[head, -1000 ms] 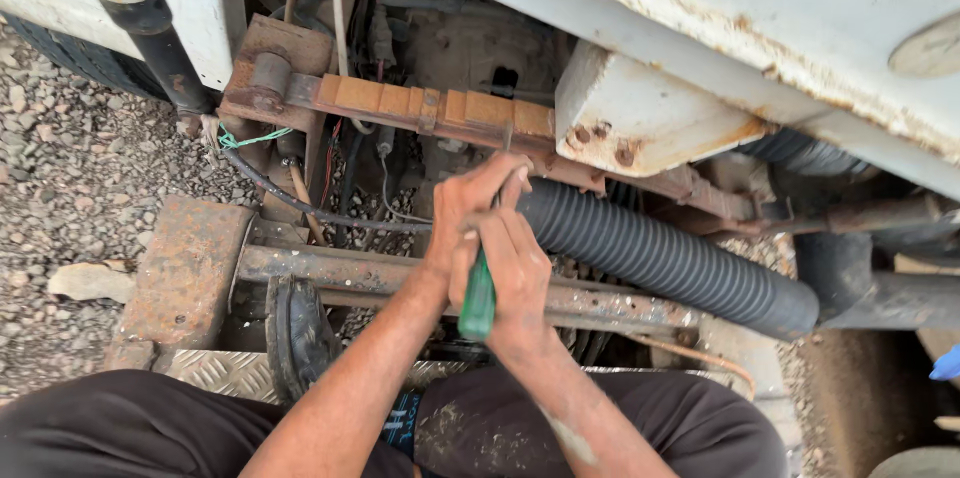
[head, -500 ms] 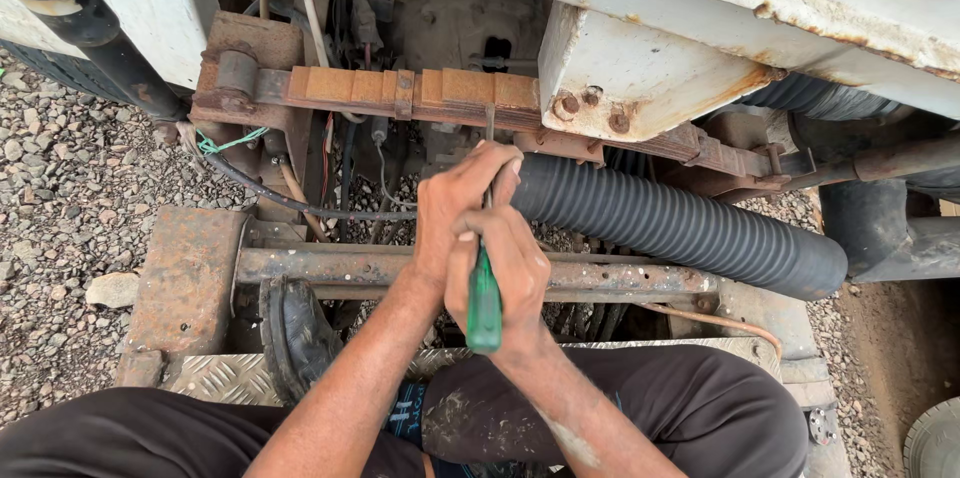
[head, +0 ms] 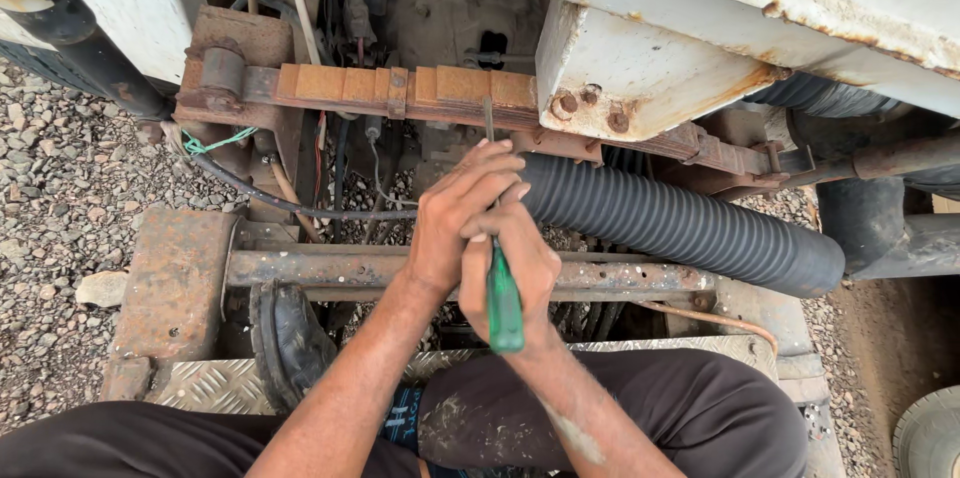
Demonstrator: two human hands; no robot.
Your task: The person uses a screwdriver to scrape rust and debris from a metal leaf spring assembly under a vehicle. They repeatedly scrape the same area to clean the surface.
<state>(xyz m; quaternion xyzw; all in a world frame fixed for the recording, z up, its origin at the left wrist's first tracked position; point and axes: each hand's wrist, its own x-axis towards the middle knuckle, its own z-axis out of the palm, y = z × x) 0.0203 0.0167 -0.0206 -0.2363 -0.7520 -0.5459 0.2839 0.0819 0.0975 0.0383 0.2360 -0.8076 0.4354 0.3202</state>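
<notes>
both hands grip a green-handled screwdriver (head: 503, 300) upright over the rusty frame bar (head: 350, 268). the right hand (head: 510, 268) has its fingers clamped on the handle; the left hand (head: 455, 213) has its fingers closed around the shaft, whose tip reaches the rusty leaf spring (head: 400, 88), beside the black corrugated hose (head: 690, 228).

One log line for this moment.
left hand on screwdriver shaft | right hand grips green screwdriver | tip at rusty leaf spring | corrugated hose beside

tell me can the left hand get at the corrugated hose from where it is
Probably yes: the left hand sits right beside the hose end, nothing between them, though it is wrapped around the screwdriver with the right hand.
</notes>
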